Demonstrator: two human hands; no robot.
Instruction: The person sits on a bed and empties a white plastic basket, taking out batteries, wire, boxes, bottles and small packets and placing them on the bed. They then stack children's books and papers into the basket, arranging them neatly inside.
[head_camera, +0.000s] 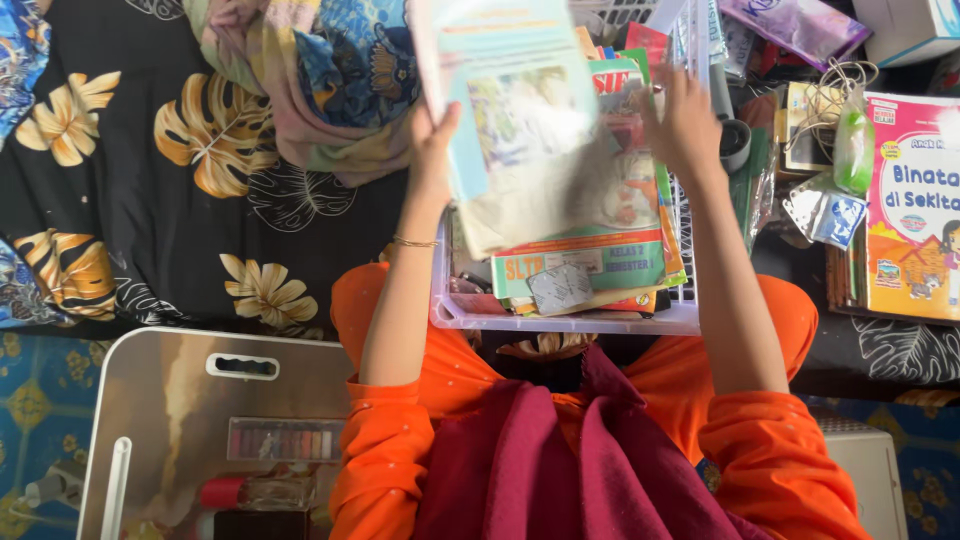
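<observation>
1. Left hand (432, 150): raised over the basket (560, 318), fingers closed on the left edge of a thin pale-blue book (510, 110), holding it up and tilted.
2. Right hand (685, 125): fingers spread, resting on the upright books (625, 200) packed in the basket; whether it grips one, cannot tell.
3. Basket: clear plastic, on the person's lap, crammed with schoolbooks standing on edge.
4. Bed sheet (130, 200): black with gold leaves, beneath the basket; crumpled cloth (310, 90) at top.
5. Pink picture book (915, 200): lying right of the basket, among loose packets.
6. Lap desk (180, 420): lower left, carrying a strip of chalks (285, 440).
</observation>
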